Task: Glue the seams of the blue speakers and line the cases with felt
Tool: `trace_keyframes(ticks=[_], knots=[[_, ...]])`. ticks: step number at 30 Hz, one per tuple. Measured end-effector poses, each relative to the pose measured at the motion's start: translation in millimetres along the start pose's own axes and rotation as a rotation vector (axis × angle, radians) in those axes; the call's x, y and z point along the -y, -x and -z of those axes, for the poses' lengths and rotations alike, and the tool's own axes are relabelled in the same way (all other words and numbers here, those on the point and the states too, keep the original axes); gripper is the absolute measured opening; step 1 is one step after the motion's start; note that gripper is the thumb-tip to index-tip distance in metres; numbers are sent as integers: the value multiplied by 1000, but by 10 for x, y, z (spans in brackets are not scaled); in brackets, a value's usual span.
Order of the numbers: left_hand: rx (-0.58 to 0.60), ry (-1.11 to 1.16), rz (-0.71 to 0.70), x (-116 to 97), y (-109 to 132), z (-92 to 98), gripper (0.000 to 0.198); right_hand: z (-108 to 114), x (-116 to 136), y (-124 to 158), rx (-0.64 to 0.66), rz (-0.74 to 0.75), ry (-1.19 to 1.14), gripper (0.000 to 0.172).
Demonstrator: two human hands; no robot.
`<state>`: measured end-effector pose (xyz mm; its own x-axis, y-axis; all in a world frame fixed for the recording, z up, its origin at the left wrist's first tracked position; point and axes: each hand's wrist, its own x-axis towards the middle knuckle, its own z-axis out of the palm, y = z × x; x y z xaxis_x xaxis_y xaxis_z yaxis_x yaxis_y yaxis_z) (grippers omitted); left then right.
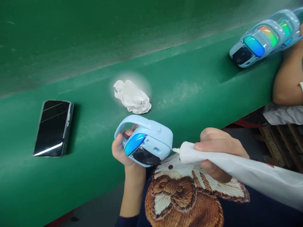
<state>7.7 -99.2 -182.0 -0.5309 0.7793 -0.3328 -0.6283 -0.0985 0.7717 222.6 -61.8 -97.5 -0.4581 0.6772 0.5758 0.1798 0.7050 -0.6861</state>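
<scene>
A light-blue portable speaker [163, 134] with a carry handle, a glowing blue panel and a black round driver is held up in my left hand [123, 149], fingers wrapped around its handle side. My right hand [219, 143] grips a white glue tube [251, 170] with a long narrow nozzle. The nozzle tip meets the speaker's right edge, close to the seam. Whether any glue is coming out is too small to tell. Just beyond the speaker, a crumpled white tissue [133, 97] lies on the green tabletop [94, 126].
A smartphone [52, 127] with a dark screen lies at the left. Several similar light-blue speakers [258, 41] stand in a row at the upper right, beside another person's arm [287, 74]. The table's near edge slants up to the right, with wooden slats [272, 146] below.
</scene>
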Motion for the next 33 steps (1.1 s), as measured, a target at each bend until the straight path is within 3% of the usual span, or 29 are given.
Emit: trace_keyframes(ticks=[6, 12, 19, 26, 33], knots=[[40, -40, -57, -3, -26, -56, 22, 12, -35, 85, -23, 129, 86, 25], [83, -169, -25, -102, 244, -248, 24, 5, 55, 27, -2, 140, 60, 19], [97, -295, 21, -128, 502, -367, 40, 37, 29, -54, 244, 373, 133, 13], [86, -350, 42, -139, 544, -365, 41, -66, 58, -13, 95, 386, 174, 11], [87, -325, 55, -150, 583, -398, 43, -51, 70, 5, 132, 408, 175, 11]])
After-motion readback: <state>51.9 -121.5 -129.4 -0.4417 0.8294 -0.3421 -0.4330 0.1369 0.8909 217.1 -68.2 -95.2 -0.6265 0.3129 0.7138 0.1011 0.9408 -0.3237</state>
